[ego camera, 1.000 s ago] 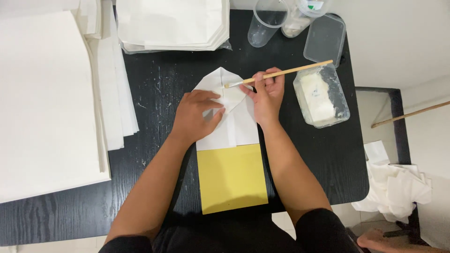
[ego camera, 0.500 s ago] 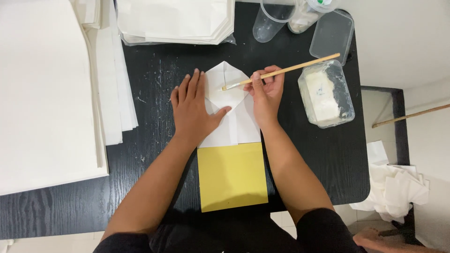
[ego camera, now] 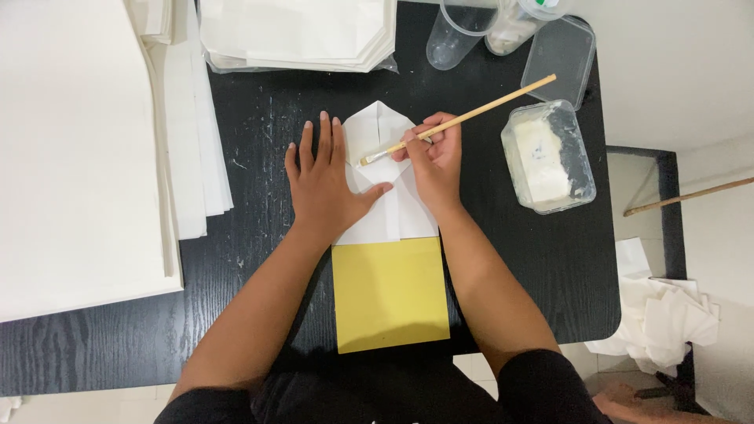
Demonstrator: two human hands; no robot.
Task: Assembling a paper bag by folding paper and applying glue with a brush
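Left hand [ego camera: 326, 184] now flat, fingers spread on folded white paper [ego camera: 389, 216], right hand [ego camera: 436, 157] still gripping brush [ego camera: 459, 119]

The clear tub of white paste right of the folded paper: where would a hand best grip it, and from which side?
Probably across its long side walls, near the rim, coming from above. The paste tub stands open and upright; the right hand with the brush is nearest, and a lid lies just beyond.
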